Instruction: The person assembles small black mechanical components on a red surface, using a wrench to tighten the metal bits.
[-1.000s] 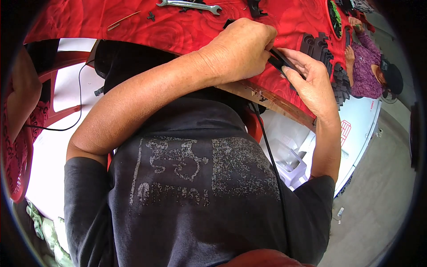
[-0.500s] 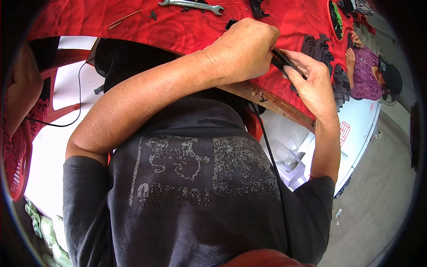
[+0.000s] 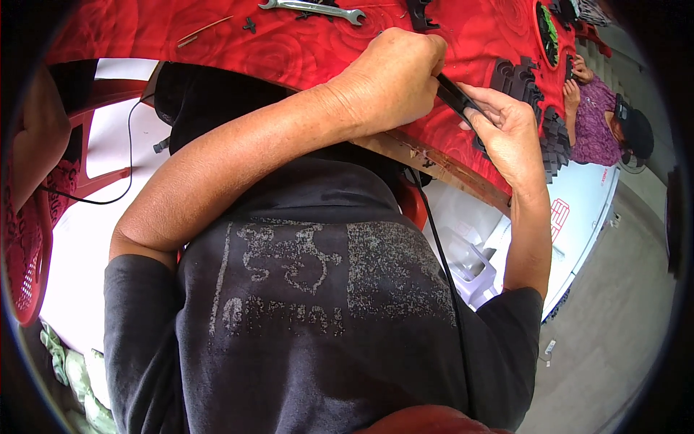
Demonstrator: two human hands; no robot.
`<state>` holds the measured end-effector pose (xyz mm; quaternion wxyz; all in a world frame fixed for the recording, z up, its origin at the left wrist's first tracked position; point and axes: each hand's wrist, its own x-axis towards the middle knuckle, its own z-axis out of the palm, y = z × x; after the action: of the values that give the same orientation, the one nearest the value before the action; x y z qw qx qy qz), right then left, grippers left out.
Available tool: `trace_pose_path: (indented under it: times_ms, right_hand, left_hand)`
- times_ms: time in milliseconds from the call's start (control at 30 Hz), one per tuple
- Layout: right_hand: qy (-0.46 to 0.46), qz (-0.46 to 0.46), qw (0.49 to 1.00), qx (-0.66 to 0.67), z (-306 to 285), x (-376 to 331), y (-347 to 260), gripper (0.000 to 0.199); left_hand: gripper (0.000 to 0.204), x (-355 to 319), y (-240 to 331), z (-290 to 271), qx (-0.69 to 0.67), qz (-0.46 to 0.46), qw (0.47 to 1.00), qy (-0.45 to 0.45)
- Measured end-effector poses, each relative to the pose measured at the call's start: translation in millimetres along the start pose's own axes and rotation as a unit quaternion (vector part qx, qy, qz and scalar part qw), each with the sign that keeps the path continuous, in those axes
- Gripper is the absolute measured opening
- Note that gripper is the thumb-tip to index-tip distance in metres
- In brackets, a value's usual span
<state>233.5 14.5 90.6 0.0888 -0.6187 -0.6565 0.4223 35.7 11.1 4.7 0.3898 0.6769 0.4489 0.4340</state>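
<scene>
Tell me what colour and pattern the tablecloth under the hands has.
The tablecloth is red with a rose pattern, clearest in the head view.

The person's left hand (image 3: 394,87) curls into a closed fist, knuckles up, its bare forearm bent sharply at the elbow across the chest. The right hand (image 3: 506,134) meets it just beside, fingers (image 3: 483,101) pinched together, forearm rising steeply from the short dark sleeve.

I hold a thin black strip (image 3: 457,99) in both hands. It is long, flat and dark. It slants across the edge of the red table, with most of it hidden under my fingers.
</scene>
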Motion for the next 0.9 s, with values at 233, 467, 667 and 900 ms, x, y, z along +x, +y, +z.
trace_pose_path:
  times_ms: [233, 467, 667, 900]
  right_hand:
    - [-0.004, 0.003, 1.000, 0.007, -1.3, -2.9, 1.2, 0.032]
    - [-0.024, 0.012, 0.999, 0.041, -1.8, -1.6, 1.6, 0.032]
    - [-0.036, -0.014, 0.999, 0.036, -2.8, -1.2, 5.7, 0.037]
    - [-0.066, -0.005, 0.998, 0.018, -5.7, -4.7, 0.8, 0.037]
  left_hand:
    - [0.010, -0.6, -2.1, 1.9, -0.008, -0.001, 1.000, 0.001]
    - [0.014, -17.2, 5.8, 1.6, 0.032, 0.025, 0.999, 0.007]
    - [0.029, -29.3, 14.6, 0.1, 0.088, 0.108, 0.989, -0.057]
    - [0.029, -29.4, 15.4, 0.6, 0.118, 0.120, 0.983, -0.067]
